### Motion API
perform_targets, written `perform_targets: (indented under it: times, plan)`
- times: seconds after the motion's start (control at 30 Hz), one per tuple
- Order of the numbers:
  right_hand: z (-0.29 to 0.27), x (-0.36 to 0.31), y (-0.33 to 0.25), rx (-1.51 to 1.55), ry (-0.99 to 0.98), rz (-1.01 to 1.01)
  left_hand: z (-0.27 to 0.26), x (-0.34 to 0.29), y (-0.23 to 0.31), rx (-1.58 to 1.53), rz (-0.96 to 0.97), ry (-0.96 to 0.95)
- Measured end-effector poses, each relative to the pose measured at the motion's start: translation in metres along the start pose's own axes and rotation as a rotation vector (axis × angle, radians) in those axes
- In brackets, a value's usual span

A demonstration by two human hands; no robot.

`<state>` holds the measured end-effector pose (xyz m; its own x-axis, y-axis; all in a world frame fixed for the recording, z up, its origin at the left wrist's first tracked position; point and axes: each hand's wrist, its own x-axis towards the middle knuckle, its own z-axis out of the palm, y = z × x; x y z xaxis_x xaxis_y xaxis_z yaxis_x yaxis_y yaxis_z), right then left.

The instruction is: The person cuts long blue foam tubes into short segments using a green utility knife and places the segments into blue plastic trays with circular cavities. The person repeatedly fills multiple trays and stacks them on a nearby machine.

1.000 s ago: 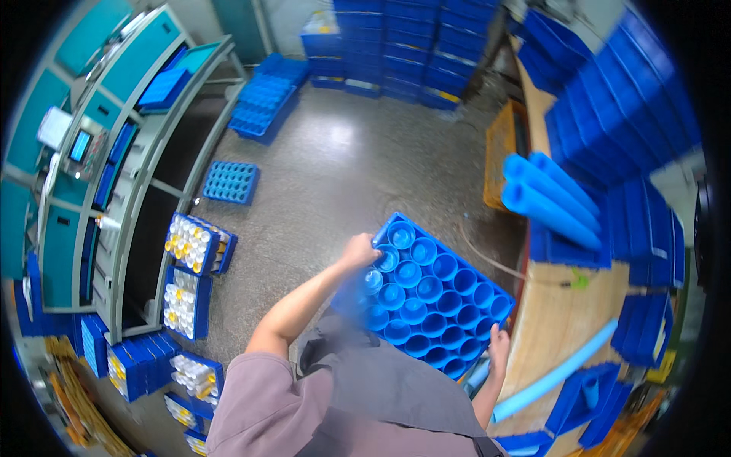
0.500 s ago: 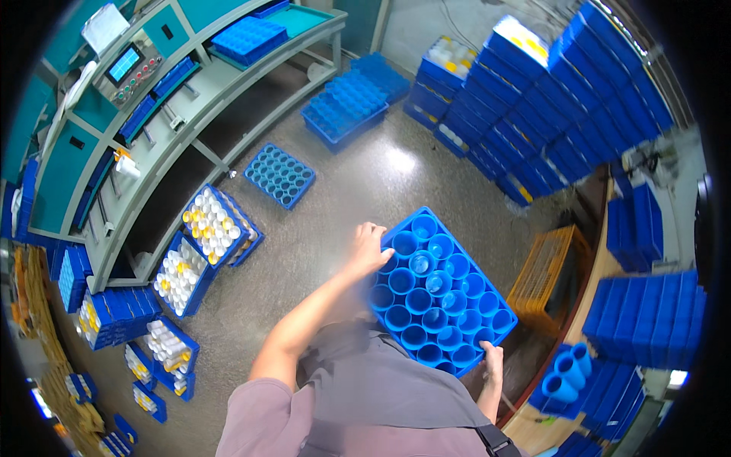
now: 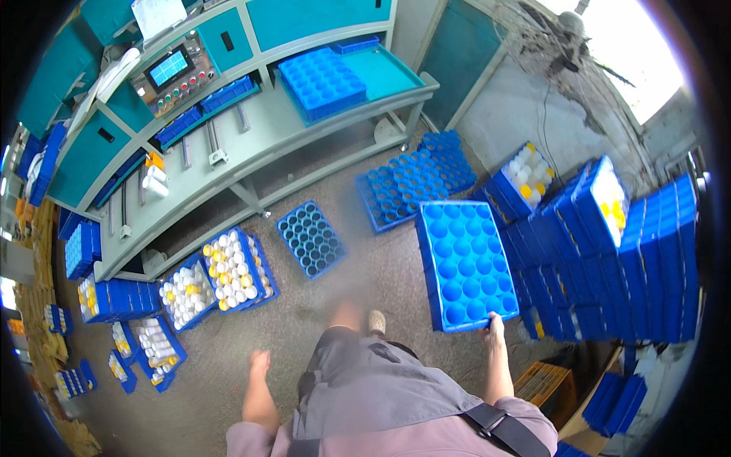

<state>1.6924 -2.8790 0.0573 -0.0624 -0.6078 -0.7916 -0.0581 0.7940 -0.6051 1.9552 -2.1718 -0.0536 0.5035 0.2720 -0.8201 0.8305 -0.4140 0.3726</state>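
My right hand [image 3: 495, 326] is closed on the near edge of a blue tray [image 3: 437, 308] with rows of round cells. The tray is held out ahead and to the right, tilted, with its broad celled face towards me; its thumb side shows at the rim. My left hand [image 3: 260, 362] hangs low over the floor at my left, away from the tray. It appears to hold nothing, but its fingers are too small and blurred to make out. On the floor ahead lies a dark-celled tray [image 3: 311, 239], and past it a blue crate [image 3: 381, 221] with celled trays on it.
A long machine bench [image 3: 266, 152] with a control panel [image 3: 171, 72] runs along the left, a blue tray [image 3: 324, 80] on its far end. Crates of white and yellow bottles [image 3: 232, 274] stand below. Tall stacks of blue crates [image 3: 659, 266] rise at right, near an orange crate [image 3: 544, 385].
My left hand has let go of the tray and dropped to my left side. My right hand has carried the tray forward and turned it. The view has swung to the right and up.
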Motion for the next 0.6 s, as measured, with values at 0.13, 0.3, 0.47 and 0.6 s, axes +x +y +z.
perform_targets:
  times: [0.13,0.3,0.47,0.6]
  plan:
    - [0.164,0.061,-0.065,0.156,-0.268,-0.013,0.005,0.004,-0.02,-0.203,-0.226,-0.042]
    - [0.387,0.098,-0.148,0.181,-0.282,0.01,0.091,0.053,0.043,-0.174,-0.245,-0.064]
    - [0.561,0.118,-0.215,-0.034,-0.309,-0.049,0.12,0.073,0.213,-0.117,0.133,0.005]
    - [0.657,0.139,-0.256,-0.189,-0.34,-0.154,0.119,0.061,0.342,-0.279,0.239,0.082]
